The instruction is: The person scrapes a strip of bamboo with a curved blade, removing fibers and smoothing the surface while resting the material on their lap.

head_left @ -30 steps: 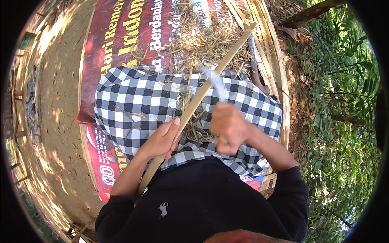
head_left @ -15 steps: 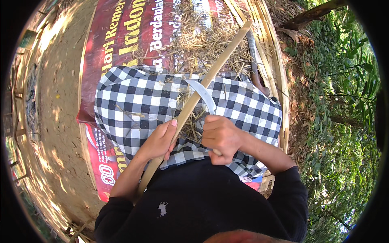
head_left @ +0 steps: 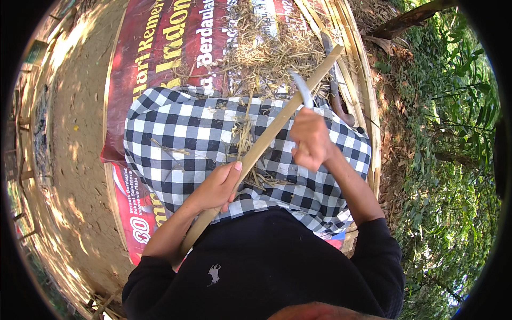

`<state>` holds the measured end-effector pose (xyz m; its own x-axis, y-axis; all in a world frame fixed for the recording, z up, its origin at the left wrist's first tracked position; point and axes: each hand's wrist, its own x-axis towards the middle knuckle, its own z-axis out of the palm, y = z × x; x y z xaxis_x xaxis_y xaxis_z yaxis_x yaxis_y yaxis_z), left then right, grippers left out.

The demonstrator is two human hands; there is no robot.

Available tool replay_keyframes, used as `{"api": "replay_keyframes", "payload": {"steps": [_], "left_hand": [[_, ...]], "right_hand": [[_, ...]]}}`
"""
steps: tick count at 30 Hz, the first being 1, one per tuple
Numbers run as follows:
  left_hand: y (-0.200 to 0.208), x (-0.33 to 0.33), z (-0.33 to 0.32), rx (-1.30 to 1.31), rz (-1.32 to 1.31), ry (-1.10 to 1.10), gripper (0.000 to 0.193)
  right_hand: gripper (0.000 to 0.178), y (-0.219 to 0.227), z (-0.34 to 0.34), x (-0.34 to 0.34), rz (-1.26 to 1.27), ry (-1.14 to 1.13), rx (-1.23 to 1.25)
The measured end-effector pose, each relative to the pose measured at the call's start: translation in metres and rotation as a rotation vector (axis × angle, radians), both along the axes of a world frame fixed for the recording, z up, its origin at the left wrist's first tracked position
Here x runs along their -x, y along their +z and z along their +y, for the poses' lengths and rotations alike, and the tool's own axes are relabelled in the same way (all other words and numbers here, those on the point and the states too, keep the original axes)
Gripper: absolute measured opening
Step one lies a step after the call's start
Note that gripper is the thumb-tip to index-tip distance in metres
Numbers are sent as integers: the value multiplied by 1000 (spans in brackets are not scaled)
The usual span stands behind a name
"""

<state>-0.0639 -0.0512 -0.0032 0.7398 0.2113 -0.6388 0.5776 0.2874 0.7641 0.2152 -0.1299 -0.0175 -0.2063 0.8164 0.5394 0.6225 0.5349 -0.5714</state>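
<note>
A long, flat strip of pale wood or bamboo [head_left: 277,124] slants from beside my left forearm up to the far right. My left hand [head_left: 217,185] is closed round its lower part, thumb lying along the top. Closed in a fist, my right hand [head_left: 311,138] grips a curved knife [head_left: 303,89], its handle hidden by my fingers. The blade crosses the strip near the far end. Beneath both hands a black-and-white checked cloth [head_left: 186,128] covers my lap, with shavings [head_left: 258,178] scattered on it.
A second blade with a dark wooden handle [head_left: 340,106] lies right of the strip, beside long pale slats [head_left: 362,85]. Curled shavings [head_left: 266,50] pile on a red printed banner [head_left: 144,58]. Bare earth [head_left: 80,122] stretches left; green plants [head_left: 453,106] stand right.
My right hand has moved the knife away from me and rightward along the strip. The strip's far end has dropped slightly toward the right; my left hand keeps its hold.
</note>
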Motion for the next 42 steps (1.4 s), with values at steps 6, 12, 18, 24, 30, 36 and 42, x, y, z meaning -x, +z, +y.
{"api": "replay_keyframes", "payload": {"steps": [6, 12, 18, 24, 30, 36, 42], "left_hand": [[3, 5, 13, -16, -10, 168, 47], [4, 12, 12, 53, -46, 126, 49], [12, 1, 19, 42, -60, 103, 49], [9, -2, 8, 48, -75, 89, 49], [4, 9, 17, 99, -105, 183, 48], [10, 14, 12, 132, -72, 124, 49], [3, 15, 10, 83, -33, 90, 47]], "right_hand": [[25, 12, -6, 42, 72, 184, 59], [24, 24, -16, 50, 20, 175, 42], [25, 28, -9, 59, 20, 160, -12], [25, 20, 11, 8, -150, 15, 3], [25, 19, -8, 39, -33, 169, 30], [25, 35, -9, 56, 16, 274, 66], [28, 12, 3, 8, -122, 88, 51]]}}
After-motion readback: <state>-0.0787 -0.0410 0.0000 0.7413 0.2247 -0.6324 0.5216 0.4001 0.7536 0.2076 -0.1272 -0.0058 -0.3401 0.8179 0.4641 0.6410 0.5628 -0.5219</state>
